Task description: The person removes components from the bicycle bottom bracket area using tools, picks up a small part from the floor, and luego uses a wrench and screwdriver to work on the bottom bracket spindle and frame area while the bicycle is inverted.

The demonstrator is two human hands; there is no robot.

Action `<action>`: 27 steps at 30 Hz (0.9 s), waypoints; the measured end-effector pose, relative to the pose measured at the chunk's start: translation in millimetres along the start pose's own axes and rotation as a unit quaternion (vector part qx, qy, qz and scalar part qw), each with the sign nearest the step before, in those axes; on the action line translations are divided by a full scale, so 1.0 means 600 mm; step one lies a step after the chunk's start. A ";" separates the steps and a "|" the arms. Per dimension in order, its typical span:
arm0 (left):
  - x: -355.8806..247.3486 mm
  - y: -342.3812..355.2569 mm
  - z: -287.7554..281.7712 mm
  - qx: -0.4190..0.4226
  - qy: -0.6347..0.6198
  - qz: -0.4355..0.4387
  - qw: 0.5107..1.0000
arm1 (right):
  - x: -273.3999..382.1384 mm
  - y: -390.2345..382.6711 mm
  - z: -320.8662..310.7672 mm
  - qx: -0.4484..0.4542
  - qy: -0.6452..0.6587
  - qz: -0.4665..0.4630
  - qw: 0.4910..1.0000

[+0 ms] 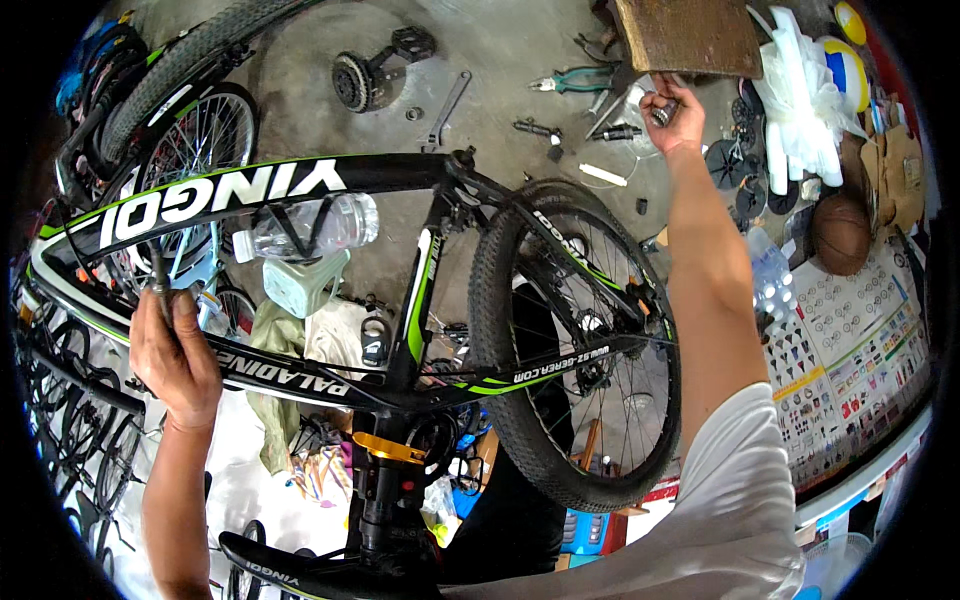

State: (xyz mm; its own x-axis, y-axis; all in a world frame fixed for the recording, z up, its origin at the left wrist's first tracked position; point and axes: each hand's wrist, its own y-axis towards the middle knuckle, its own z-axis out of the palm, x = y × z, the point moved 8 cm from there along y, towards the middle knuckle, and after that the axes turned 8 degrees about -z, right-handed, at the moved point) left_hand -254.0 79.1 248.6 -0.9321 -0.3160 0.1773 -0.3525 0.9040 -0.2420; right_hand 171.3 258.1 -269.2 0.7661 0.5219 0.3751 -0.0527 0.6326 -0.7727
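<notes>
A black, white and green bicycle frame [250, 190] lies across the view, with its saddle [300, 570] at the bottom and its rear wheel [575, 345] to the right. At the frame's left end, my left hand [175, 355] is closed around a slim metal tool [160, 270] pointing up inside the frame's opening. My right hand [680, 118] reaches far out over the floor, beside a wooden stool top [690, 38]. Its fingers curl around a short, ribbed metal cylinder [662, 113]. Close to it lie teal-handled pliers [580, 79] and a black cylindrical part [617, 132].
A crank with chainring [355, 80], a pedal [412, 42] and a wrench [450, 108] lie on the concrete floor. A plastic bottle [345, 222] sits within the frame. At right are a basketball [840, 235] and a printed chart [850, 370]. More bicycles [200, 130] stand left.
</notes>
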 end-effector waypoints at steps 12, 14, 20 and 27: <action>-0.038 0.013 -0.013 -0.072 -0.003 0.029 0.997 | 0.060 0.025 0.203 -0.034 -0.064 0.118 0.990; -0.034 0.012 -0.017 -0.072 0.004 0.043 0.996 | 0.063 -0.028 0.207 -0.097 -0.099 0.073 0.988; -0.045 0.016 -0.031 -0.106 -0.057 0.060 0.991 | 0.199 -0.302 0.184 -0.091 -0.182 0.028 0.979; -0.035 0.008 -0.022 -0.112 -0.083 0.087 0.986 | 0.362 -0.823 0.117 -0.190 -0.231 -0.026 0.954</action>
State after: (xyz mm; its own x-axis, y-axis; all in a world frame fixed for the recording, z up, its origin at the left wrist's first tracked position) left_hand -235.0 93.9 256.1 -0.9844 -0.1757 -0.0124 -0.1752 0.9839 -0.0353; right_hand 318.7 99.1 229.6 0.3932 0.7471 0.5360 0.2802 0.4578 -0.8437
